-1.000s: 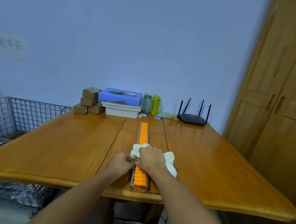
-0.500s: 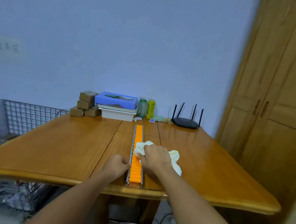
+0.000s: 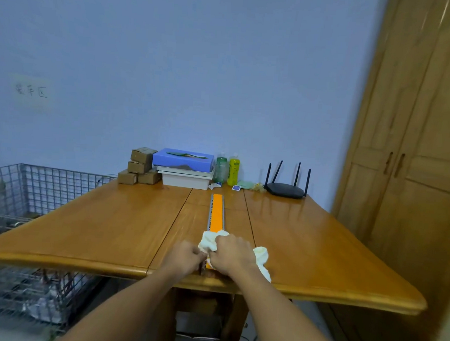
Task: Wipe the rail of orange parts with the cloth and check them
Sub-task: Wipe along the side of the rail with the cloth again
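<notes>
A long metal rail of orange parts lies down the middle of the wooden table, running from the front edge toward the back. My right hand is closed on a white cloth and presses it on the rail near its front end. My left hand is curled against the rail's left side right beside the cloth, touching the rail. The near end of the rail is mostly hidden under both hands; only a short orange piece shows between them.
At the table's back stand small cardboard boxes, a blue box on white trays, two bottles and a black router. A wire basket stands to the left, a wooden cabinet to the right.
My right hand has drawn the cloth back along the rail toward the front edge, uncovering more orange parts behind it. The left hand stays beside the rail.
</notes>
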The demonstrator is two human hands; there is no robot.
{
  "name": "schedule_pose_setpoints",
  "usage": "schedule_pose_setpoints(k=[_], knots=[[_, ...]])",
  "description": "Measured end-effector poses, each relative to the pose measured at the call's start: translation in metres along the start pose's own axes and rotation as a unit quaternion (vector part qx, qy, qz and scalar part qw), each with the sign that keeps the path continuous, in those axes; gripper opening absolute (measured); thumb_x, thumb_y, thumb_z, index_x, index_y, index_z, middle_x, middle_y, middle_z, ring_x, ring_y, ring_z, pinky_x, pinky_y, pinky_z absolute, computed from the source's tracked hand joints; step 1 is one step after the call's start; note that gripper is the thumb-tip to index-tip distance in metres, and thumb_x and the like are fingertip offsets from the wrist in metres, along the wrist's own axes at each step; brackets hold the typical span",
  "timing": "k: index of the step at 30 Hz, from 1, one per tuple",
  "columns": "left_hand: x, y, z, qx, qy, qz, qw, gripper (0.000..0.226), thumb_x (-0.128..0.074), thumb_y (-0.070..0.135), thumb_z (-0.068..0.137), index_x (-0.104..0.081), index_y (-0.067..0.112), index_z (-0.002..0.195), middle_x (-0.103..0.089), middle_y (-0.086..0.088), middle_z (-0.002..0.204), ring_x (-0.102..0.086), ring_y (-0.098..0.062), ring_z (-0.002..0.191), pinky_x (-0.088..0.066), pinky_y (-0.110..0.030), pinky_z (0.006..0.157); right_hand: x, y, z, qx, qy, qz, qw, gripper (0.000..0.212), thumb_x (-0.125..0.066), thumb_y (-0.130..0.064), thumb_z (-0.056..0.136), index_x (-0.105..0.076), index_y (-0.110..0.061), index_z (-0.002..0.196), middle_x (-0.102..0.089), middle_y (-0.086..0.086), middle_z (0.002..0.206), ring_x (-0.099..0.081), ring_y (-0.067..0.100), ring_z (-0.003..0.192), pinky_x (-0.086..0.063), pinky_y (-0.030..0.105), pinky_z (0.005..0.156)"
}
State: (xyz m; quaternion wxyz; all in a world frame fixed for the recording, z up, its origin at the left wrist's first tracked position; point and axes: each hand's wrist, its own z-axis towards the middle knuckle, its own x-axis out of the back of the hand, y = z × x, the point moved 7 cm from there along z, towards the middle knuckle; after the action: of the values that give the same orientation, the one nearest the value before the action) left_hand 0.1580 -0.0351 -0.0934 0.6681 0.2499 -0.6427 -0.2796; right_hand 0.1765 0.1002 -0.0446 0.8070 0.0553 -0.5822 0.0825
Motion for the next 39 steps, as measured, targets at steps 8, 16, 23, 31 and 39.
schedule_pose_setpoints(k=[8,16,23,31,39], knots=[[-0.003,0.005,-0.002,0.012,-0.002,-0.015,1.000,0.033,-0.063,0.031,0.099,-0.065,0.019,0.069,-0.060,0.002,0.064,-0.054,-0.009,0.062,-0.041,-0.026,0.059,0.010,0.032,-0.022,-0.020,0.003,-0.021,1.000,0.028,-0.055,-0.040,0.095,-0.066,-0.017,0.105,-0.066,0.006,0.103,-0.062,0.026,0.087,-0.039,0.034,0.067],[-0.001,-0.001,-0.002,0.007,0.006,0.000,1.000,0.038,-0.061,0.027,0.096,-0.065,0.017,0.060,-0.059,0.001,0.058,-0.054,-0.015,0.059,-0.036,-0.029,0.058,0.024,0.008,-0.025,0.021,0.066,0.036,0.997,0.030,-0.051,-0.041,0.094,-0.063,-0.016,0.105,-0.067,0.010,0.095,-0.063,0.034,0.086,-0.035,0.035,0.063],[-0.004,0.000,-0.010,-0.023,0.021,0.020,0.999,0.030,-0.060,0.017,0.092,-0.062,0.018,0.062,-0.058,0.002,0.060,-0.048,-0.013,0.058,-0.029,-0.029,0.052,0.006,-0.003,-0.035,0.043,0.049,0.018,0.998,0.036,-0.050,-0.048,0.096,-0.063,-0.017,0.108,-0.067,0.008,0.098,-0.062,0.030,0.084,-0.038,0.035,0.064],[-0.007,-0.002,-0.010,-0.032,0.025,0.008,0.999,0.038,-0.058,0.031,0.099,-0.064,0.019,0.064,-0.051,0.000,0.060,-0.045,-0.013,0.058,-0.034,-0.029,0.056,0.010,0.020,-0.046,0.017,0.033,-0.014,0.999,0.039,-0.048,-0.052,0.097,-0.066,-0.019,0.110,-0.068,0.006,0.098,-0.049,0.023,0.073,-0.035,0.034,0.061],[-0.004,0.002,-0.011,-0.035,0.011,-0.002,0.999,0.030,-0.060,0.030,0.100,-0.072,0.018,0.075,-0.065,-0.003,0.071,-0.056,-0.012,0.066,-0.042,-0.028,0.059,0.013,0.032,-0.041,-0.015,0.027,0.022,0.999,0.037,-0.049,-0.050,0.095,-0.066,-0.021,0.111,-0.069,0.005,0.097,-0.051,0.022,0.074,-0.037,0.032,0.062]])
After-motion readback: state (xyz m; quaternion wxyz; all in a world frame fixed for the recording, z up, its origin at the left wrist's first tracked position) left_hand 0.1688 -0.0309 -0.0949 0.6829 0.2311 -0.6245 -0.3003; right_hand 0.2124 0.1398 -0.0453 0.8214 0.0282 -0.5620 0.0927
